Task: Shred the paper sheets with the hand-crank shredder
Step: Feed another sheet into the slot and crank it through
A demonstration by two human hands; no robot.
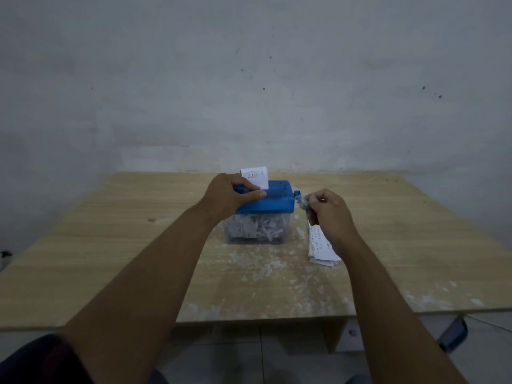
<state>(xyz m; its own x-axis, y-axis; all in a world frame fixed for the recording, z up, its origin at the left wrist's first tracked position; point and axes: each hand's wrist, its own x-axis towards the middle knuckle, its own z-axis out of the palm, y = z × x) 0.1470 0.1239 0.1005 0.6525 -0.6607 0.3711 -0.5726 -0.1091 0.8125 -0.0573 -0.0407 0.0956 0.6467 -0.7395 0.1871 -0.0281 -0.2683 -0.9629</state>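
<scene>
Wooden table (pixel 110 245), shredder (pixel 274 200), paper sheet (pixel 256 177) upright

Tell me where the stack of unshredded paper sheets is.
The paper stack lies on the table right of the shredder, partly under the right hand.

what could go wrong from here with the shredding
1. The clear bin looks nearly full of shreds, so new strips may back up and jam the cutters.
2. The left hand rests on the blue lid right beside the sheet in the slot; fingers could drift toward the slot.
3. The right hand works the crank just above the paper stack, and might knock sheets across the table.
</scene>
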